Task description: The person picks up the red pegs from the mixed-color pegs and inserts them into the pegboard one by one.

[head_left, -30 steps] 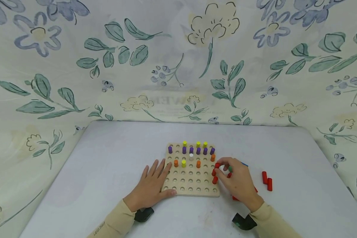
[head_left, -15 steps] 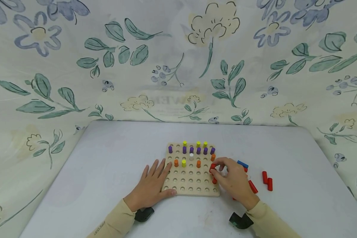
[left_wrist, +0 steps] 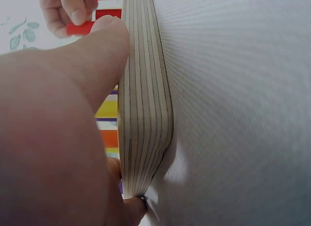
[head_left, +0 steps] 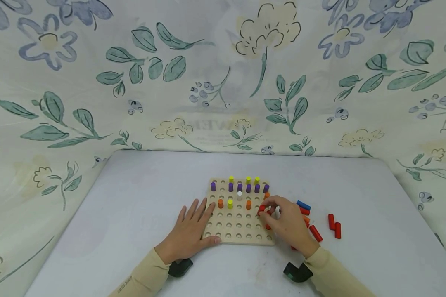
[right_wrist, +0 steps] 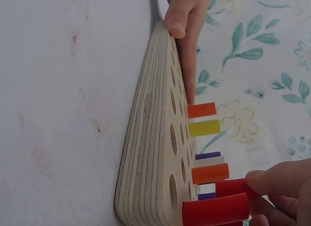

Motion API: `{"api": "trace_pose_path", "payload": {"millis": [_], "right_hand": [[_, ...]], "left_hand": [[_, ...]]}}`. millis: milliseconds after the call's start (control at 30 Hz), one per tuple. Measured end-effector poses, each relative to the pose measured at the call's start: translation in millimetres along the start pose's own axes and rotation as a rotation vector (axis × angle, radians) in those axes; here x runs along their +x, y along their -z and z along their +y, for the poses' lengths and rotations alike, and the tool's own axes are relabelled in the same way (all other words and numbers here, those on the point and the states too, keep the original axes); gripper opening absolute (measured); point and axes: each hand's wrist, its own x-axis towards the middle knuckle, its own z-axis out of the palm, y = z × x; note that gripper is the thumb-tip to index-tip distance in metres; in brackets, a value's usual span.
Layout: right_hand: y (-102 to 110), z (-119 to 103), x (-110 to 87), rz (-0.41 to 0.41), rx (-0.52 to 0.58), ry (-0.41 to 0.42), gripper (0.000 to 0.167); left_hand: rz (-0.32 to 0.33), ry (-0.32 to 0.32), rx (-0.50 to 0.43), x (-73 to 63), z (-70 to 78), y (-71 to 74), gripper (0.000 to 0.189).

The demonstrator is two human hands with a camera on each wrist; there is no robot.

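A wooden pegboard (head_left: 233,231) lies on the table, with purple, yellow, orange, white and red pegs standing in some holes. My left hand (head_left: 187,233) rests flat with spread fingers on its left edge, the thumb over the front corner. Between thumb and fingertips, my right hand (head_left: 290,222) pinches a red peg (right_wrist: 235,188) just above the board's right side. In the right wrist view another red peg (right_wrist: 214,211) stands in the board close to that hand. A purple peg (head_left: 213,187) and a yellow peg (head_left: 230,204) stand farther left. The right fingers partly hide the right-hand column.
Loose red pegs (head_left: 316,233) lie right of the board, some partly behind my right hand. A blue peg (head_left: 303,205) and an orange peg (head_left: 306,219) are among them. Two red pegs (head_left: 338,230) lie farther right. Floral cloth (head_left: 223,103) hangs behind the table.
My right hand has moved left with a red peg, from the board's right edge to over its second column from the right. More loose pegs show behind it. My left hand stays put.
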Motion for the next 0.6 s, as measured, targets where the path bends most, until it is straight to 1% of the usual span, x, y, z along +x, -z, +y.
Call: {"api": "trace_pose_path", "payload": {"millis": [267,600], "right_hand": [[-3.4,0.9,3.2,-0.047,-0.044,-0.055,0.022],[-4.9,-0.8,4.7,-0.073,-0.091,-0.074,0.022]], "left_hand": [[0.004,-0.003,0.0,-0.6,-1.3,-0.5,0.093],[-0.006,0.0,-0.001,1.1,-2.3,-0.9,0.093]]}}
